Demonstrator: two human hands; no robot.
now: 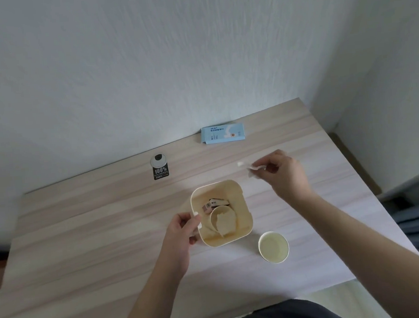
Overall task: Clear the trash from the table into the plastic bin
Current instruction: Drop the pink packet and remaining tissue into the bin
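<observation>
Trash is what I am after, and the piece in hand is a small white scrap (253,168), blurred, pinched between the thumb and fingertips of my right hand (286,175) right of centre in the frame, up and to the right of the plastic bin (244,206). My left hand (181,232) curls round the bin's left rim and steadies it at the middle of the table (84,239). The scrap looks thin and light, so I judge it could flutter aside or cling to my fingers if I let go before it is over the opening. Another white fleck (240,164) lies just left of it; I cannot tell whether the two are joined. The bin is cream, smooth and square with rounded corners, already holding a paper cup and a small wrapper. A round paper cup (273,246) stands below and right of it, easy to knock over with my forearm. A pale blue packet (222,134) lies at the table's far edge.
</observation>
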